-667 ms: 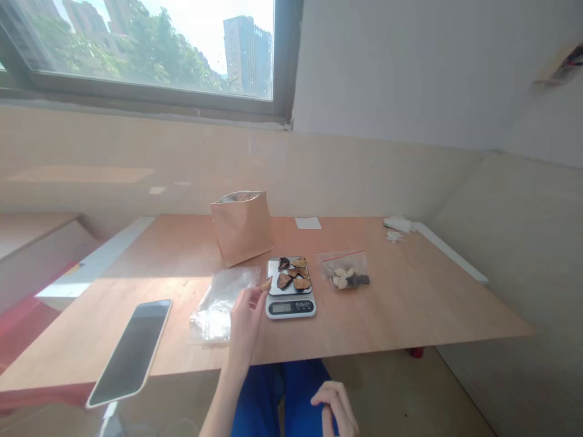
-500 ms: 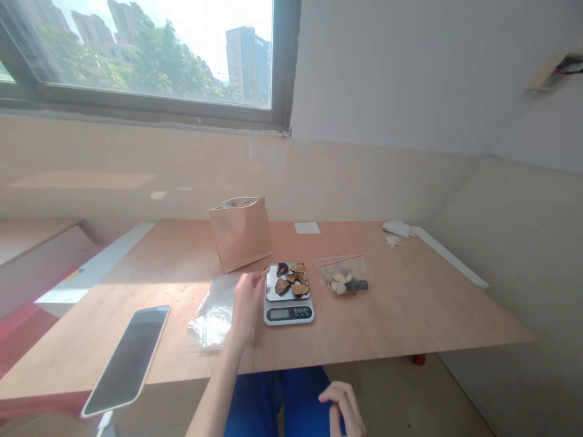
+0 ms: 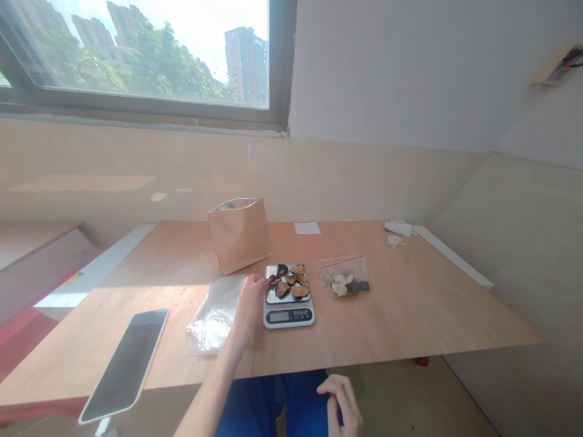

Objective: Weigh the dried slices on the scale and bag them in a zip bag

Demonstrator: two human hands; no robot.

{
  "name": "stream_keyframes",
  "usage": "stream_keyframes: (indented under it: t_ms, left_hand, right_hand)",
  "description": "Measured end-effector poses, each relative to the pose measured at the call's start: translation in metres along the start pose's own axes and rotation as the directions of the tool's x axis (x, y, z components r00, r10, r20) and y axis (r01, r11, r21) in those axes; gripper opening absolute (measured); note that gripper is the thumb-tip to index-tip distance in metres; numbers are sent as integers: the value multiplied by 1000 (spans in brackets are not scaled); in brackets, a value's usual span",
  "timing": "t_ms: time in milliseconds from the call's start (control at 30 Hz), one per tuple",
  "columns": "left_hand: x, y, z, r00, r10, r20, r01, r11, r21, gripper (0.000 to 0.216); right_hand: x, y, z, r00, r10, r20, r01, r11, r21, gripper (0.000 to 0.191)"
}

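A small digital kitchen scale (image 3: 288, 315) stands on the wooden table (image 3: 410, 315) with several brown dried slices (image 3: 296, 290) on its metal platform. My left hand (image 3: 249, 301) reaches to the platform's left edge, its fingertips pinched on a dark dried slice (image 3: 273, 280) that touches the platform. An empty clear plastic bag (image 3: 213, 312) lies under and to the left of that hand. My right hand (image 3: 339, 403) rests low over my lap in front of the table edge, fingers loosely apart and holding nothing.
A brown paper bag (image 3: 239, 233) stands open behind the scale. A zip bag with pale and dark pieces (image 3: 345, 278) lies to its right. A phone (image 3: 122, 363) sits at the near left edge. A white slip (image 3: 306, 227) and white scraps (image 3: 397, 229) lie at the back.
My left hand has carried the slice from just off the scale's left side onto the edge of its platform. The right hand has barely moved.
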State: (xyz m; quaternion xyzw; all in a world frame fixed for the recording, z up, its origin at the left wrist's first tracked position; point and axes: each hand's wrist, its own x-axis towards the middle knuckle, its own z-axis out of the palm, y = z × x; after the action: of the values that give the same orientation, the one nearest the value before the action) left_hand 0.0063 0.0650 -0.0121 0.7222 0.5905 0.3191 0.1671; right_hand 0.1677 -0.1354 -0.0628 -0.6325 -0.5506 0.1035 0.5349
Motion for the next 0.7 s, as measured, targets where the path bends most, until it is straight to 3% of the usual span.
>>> stream_keyframes:
  t_ms: [100, 167, 233, 300, 400, 433, 467, 500, 567, 633, 700]
  left_hand:
    - [4, 8, -14, 997, 40, -61, -39, 999, 7, 28]
    - [12, 15, -32, 972, 60, -226, -55, 998, 28, 27]
    - [27, 25, -58, 892, 116, -437, -83, 992, 94, 25]
    - [46, 36, -88, 753, 179, -633, -93, 982, 167, 23]
    - [80, 49, -131, 653, 172, -738, -38, 980, 194, 29]
    - [91, 52, -142, 639, 146, -755, 12, 980, 200, 31]
    - [102, 53, -150, 656, 105, -748, 69, 978, 198, 32]
    - [111, 52, -156, 717, 68, -693, 111, 971, 210, 35]
    - [125, 47, -160, 791, 41, -611, 122, 967, 222, 39]
    - [132, 39, -156, 867, 13, -499, 121, 965, 234, 44]
    - [132, 30, -146, 913, -18, -407, 126, 963, 240, 42]
  right_hand:
    - [0, 0, -1, 999, -15, 30, 14, 1000, 16, 29]
    - [1, -1, -2, 999, -32, 41, 31, 999, 28, 29]
    - [1, -2, -3, 998, -42, 41, 41, 999, 33, 29]
    - [1, -3, -3, 998, -46, 42, 45, 999, 29, 29]
    - [-2, -2, -2, 997, -53, 61, 51, 998, 24, 30]
    - [-3, -2, -1, 996, -55, 71, 54, 998, 26, 29]
    - [-3, -3, 0, 995, -58, 81, 56, 998, 28, 29]
    - [-4, -3, 1, 994, -61, 89, 58, 998, 30, 29]
    - [-3, -6, 4, 992, -72, 104, 69, 997, 35, 29]
    - [0, -10, 8, 990, -89, 110, 86, 996, 38, 29]
    - [5, -15, 10, 987, -108, 120, 104, 994, 40, 28]
